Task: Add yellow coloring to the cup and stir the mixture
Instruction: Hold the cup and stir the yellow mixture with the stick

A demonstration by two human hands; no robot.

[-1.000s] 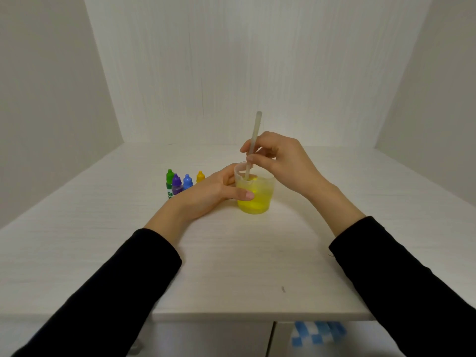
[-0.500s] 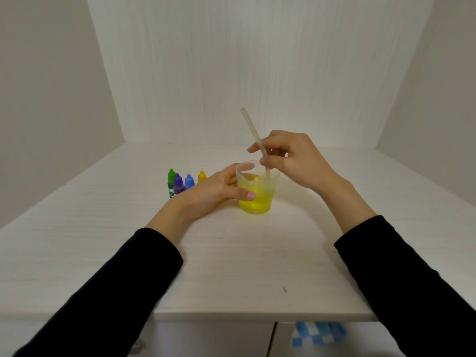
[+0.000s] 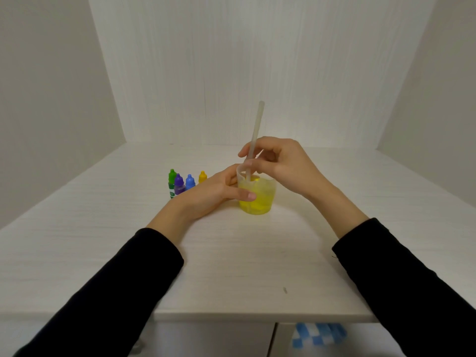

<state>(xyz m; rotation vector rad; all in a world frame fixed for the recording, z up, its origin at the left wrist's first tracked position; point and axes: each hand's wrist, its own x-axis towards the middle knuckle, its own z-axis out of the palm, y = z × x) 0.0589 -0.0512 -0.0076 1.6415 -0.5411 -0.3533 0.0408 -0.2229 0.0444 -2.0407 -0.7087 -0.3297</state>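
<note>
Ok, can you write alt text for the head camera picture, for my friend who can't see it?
A person's right hand stirs yellow liquid in a clear cup with a pale stick, while the left hand holds the cup on a white table. Four small dropper bottles stand behind the left hand.

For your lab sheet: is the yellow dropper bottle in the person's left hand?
No, the left hand holds the cup, while the yellow bottle stands on the table behind it.

The left hand hides the lower parts of the purple bottle, blue bottle and yellow bottle and the cup's left wall, the right hand covers the stick's middle, and the green bottle's label is too small to read.
</note>
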